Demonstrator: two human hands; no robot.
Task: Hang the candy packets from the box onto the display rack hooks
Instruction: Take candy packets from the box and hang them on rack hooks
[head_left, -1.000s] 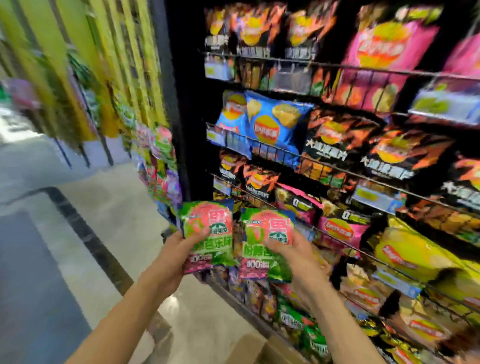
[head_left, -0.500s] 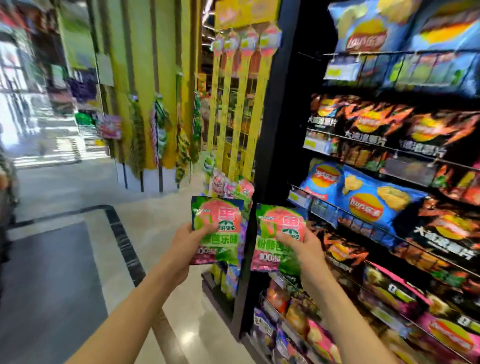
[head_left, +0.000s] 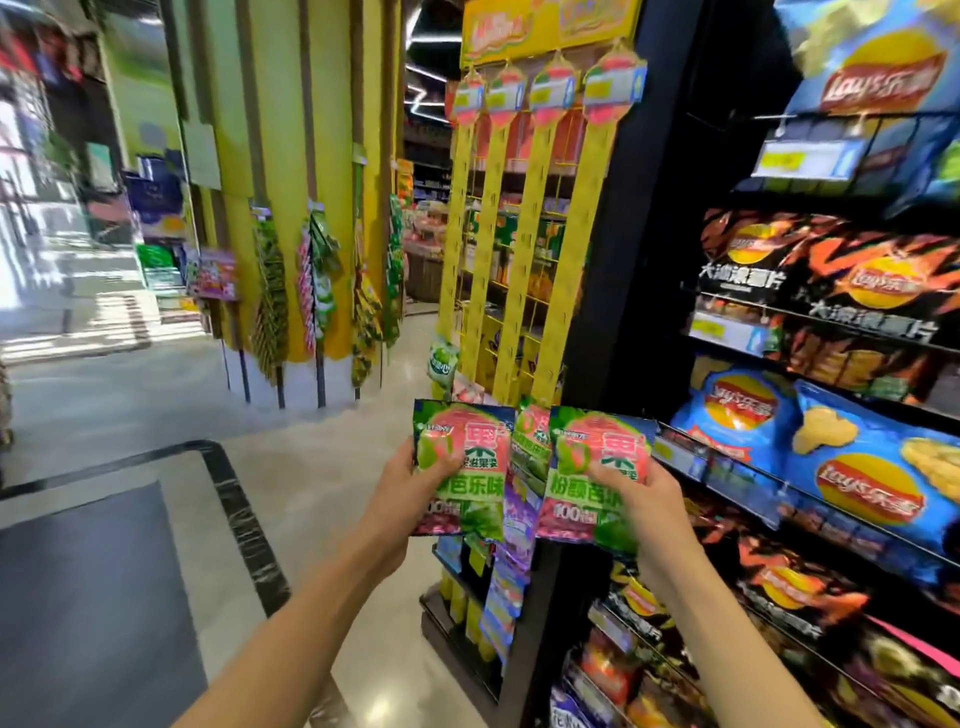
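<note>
Hands hold one candy packet each, raised side by side before the display rack. Left hand (head_left: 410, 486) grips the left packet (head_left: 464, 467) by its left edge, thumb curled over the front face at the packet's 9 o'clock, remaining fingers behind it (not visible). Right hand (head_left: 641, 491) grips the right packet (head_left: 592, 475) at its 3 o'clock edge, thumb pinching across the printed front. Both packets stand upright, faces toward the camera, a narrow gap between them.

Each packet is a flat glossy pouch: green border, large pink fruit graphic at centre, white and red lettering, dark strip along the bottom with white numerals.

At 12 o'clock from the packets rises the yellow display rack (head_left: 524, 249), four vertical hanging strips under round pink-and-green toppers; a few packets already hang low on it, just behind the held pair. At 3 o'clock, black shelving (head_left: 639, 260) carries blue and black chip bags (head_left: 852, 467). At 9 o'clock lies pale floor (head_left: 171, 395) with a dark border strip.
</note>
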